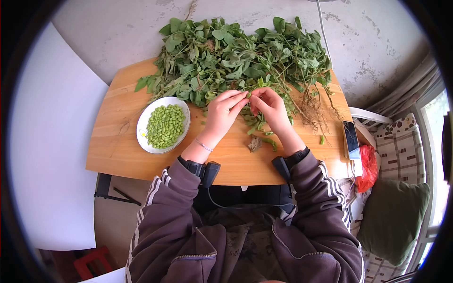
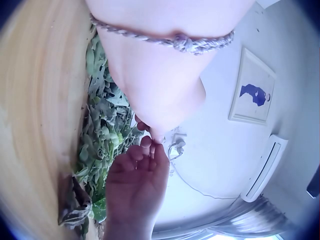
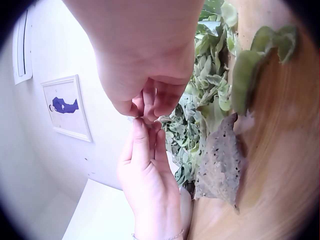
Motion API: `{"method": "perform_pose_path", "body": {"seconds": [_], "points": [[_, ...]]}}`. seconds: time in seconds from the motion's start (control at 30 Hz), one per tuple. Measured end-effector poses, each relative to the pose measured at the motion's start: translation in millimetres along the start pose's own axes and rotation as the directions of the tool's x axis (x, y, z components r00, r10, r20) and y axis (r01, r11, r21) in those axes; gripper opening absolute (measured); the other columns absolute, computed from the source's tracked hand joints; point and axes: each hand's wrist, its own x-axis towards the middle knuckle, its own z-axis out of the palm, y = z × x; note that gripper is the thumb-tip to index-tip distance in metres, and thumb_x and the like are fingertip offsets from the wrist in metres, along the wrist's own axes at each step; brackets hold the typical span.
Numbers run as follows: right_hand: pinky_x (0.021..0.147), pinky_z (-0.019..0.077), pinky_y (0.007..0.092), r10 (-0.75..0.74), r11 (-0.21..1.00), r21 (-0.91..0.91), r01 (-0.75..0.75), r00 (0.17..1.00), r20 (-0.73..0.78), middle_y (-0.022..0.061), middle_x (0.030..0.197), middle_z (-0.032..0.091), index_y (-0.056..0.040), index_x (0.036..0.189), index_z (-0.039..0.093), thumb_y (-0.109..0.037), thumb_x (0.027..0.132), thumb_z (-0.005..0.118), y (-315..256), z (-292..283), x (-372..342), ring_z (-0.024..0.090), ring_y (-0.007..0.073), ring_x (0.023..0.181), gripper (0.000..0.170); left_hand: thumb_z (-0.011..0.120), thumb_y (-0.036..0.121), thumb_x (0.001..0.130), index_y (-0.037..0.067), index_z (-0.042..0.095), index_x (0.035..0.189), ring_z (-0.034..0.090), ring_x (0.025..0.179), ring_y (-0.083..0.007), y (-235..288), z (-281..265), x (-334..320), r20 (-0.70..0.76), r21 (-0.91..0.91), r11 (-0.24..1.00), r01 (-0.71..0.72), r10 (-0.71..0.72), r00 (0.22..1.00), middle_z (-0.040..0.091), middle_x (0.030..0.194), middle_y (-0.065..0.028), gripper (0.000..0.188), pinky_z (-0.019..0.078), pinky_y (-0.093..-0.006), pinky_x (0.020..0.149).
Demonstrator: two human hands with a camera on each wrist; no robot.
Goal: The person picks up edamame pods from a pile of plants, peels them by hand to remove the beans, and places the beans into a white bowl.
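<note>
Between the fingertips of both hands, in the head view, a small green bean pod (image 1: pixel 248 95) shows, mostly covered by the fingers. My left hand (image 1: pixel 222 113) pinches it from the left, thumb against fingers. From the other side my right hand (image 1: pixel 271 107) pinches it with curled fingers, its tips meeting the left ones. A white bowl (image 1: pixel 140 123) of shelled green beans (image 1: pixel 165 126) stands left of the hands. Just beyond them lies a big heap of uprooted leafy bean plants (image 1: pixel 222 56). In the right wrist view the fingers hide the pod.
A dry curled leaf (image 3: pixel 220 167) and green pod pieces (image 3: pixel 246 75) lie on the wooden table (image 1: pixel 231 172) near the right hand. Roots (image 1: pixel 311 111) spread at the right. At the right edge is a phone (image 1: pixel 351 140); beyond it a red plastic bag (image 1: pixel 368 168) and cushion (image 1: pixel 395 219).
</note>
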Motion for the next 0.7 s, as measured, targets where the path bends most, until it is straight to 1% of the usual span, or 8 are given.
{"method": "perform_pose_path", "body": {"seconds": [0.17, 0.27, 0.37, 0.47, 0.57, 0.7], "points": [[0.065, 0.0469, 0.0239, 0.034, 0.998, 0.053, -0.033, 0.999, -0.025, 0.0033, 0.083, 0.063, 0.0021, 0.107, 0.060, -0.010, 0.097, 0.063, 1, 0, 1, 0.057, 0.0101, 0.070, 0.016, 0.073, 0.001, 0.085, 0.006, 0.074, 0.112, 0.069, 0.082, -0.0192, -3, 3, -2, 0.010, -0.005, 1.000, -0.018, 0.018, 1.000, 0.071, 0.103, -0.0080, 0.027, 0.0558, -0.0280, 0.071], [0.063, 0.0434, 0.0231, 0.079, 0.994, 0.082, -0.075, 0.996, -0.043, 0.0018, 0.080, 0.061, 0.0016, 0.105, 0.060, -0.011, 0.095, 0.064, 1, 1, 1, 0.053, 0.0087, 0.068, 0.016, 0.073, 0.001, 0.085, 0.005, 0.074, 0.112, 0.068, 0.081, -0.0188, -4, 4, -2, 0.004, 0.001, 0.999, -0.034, 0.034, 0.999, 0.071, 0.101, -0.0080, 0.028, 0.0554, -0.0281, 0.070], [0.059, 0.0379, 0.0223, 0.147, 0.970, 0.198, -0.138, 0.989, -0.030, 0.0001, 0.077, 0.058, 0.0004, 0.099, 0.059, -0.011, 0.094, 0.064, 10, -3, 1, 0.048, 0.0069, 0.065, 0.014, 0.075, 0.002, 0.083, 0.005, 0.075, 0.109, 0.067, 0.077, -0.0217, -3, 4, -3, 0.004, 0.023, 0.998, -0.051, 0.051, 0.999, 0.070, 0.099, -0.0081, 0.025, 0.0551, -0.0307, 0.067], [0.056, 0.0337, 0.0221, 0.147, 0.964, 0.230, -0.136, 0.989, -0.033, -0.0014, 0.074, 0.055, -0.0005, 0.093, 0.057, -0.010, 0.092, 0.065, 15, -6, 1, 0.045, 0.0058, 0.062, 0.013, 0.075, 0.001, 0.082, 0.004, 0.075, 0.108, 0.066, 0.078, -0.0209, -2, 5, -3, 0.034, 0.001, 0.998, -0.064, 0.064, 0.997, 0.069, 0.097, -0.0073, 0.026, 0.0543, -0.0307, 0.068], [0.055, 0.0332, 0.0219, 0.144, 0.955, 0.268, -0.128, 0.989, -0.039, -0.0017, 0.073, 0.054, -0.0012, 0.091, 0.055, -0.009, 0.090, 0.065, 17, -6, 0, 0.045, 0.0059, 0.061, 0.012, 0.075, 0.000, 0.082, 0.004, 0.075, 0.107, 0.065, 0.077, -0.0205, 0, 5, -3, 0.028, 0.001, 0.997, -0.079, 0.079, 0.996, 0.068, 0.095, -0.0067, 0.025, 0.0533, -0.0310, 0.067], [0.054, 0.0340, 0.0218, 0.142, 0.956, 0.266, -0.121, 0.988, -0.060, -0.0014, 0.073, 0.054, -0.0010, 0.089, 0.056, -0.008, 0.089, 0.066, 18, -7, -1, 0.045, 0.0059, 0.060, 0.012, 0.075, -0.002, 0.081, 0.003, 0.074, 0.107, 0.064, 0.075, -0.0202, -1, 8, -4, 0.033, 0.024, 0.992, -0.122, 0.121, 0.992, 0.067, 0.093, -0.0067, 0.027, 0.0524, -0.0307, 0.065]]}}
